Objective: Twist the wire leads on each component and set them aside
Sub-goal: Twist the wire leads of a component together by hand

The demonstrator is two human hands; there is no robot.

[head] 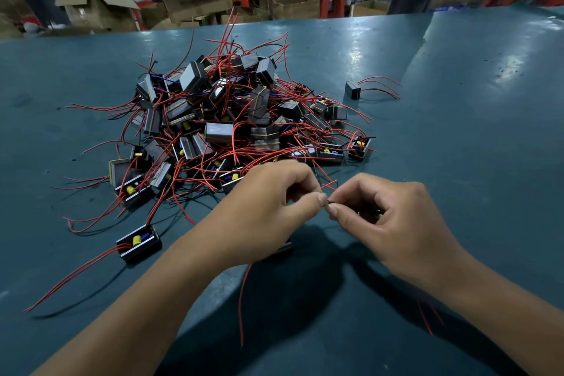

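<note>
Right now, seen from the head camera, both hands meet just in front of the big heap of small black box-shaped components with thin red wire leads, which serves as the landmark on the dull teal worktable. The left hand and the right hand have thumb and forefinger pinched together on the bare ends of a pair of red leads, fingertips almost touching; the other fingers are curled under. The component being worked is mostly hidden beneath the left hand, only a dark edge showing, on the near side of the heap. One lone black component lies apart to the right of the heap, probably the set-aside spot. Another open black box with a yellow part inside sits at the near-left of the heap.

The leads look light, thin and springy, likely to slip unless pinched close to the stripped tips; the box itself looks stiff and light. Tangled neighbours in the heap could drag along when one is lifted.
</note>
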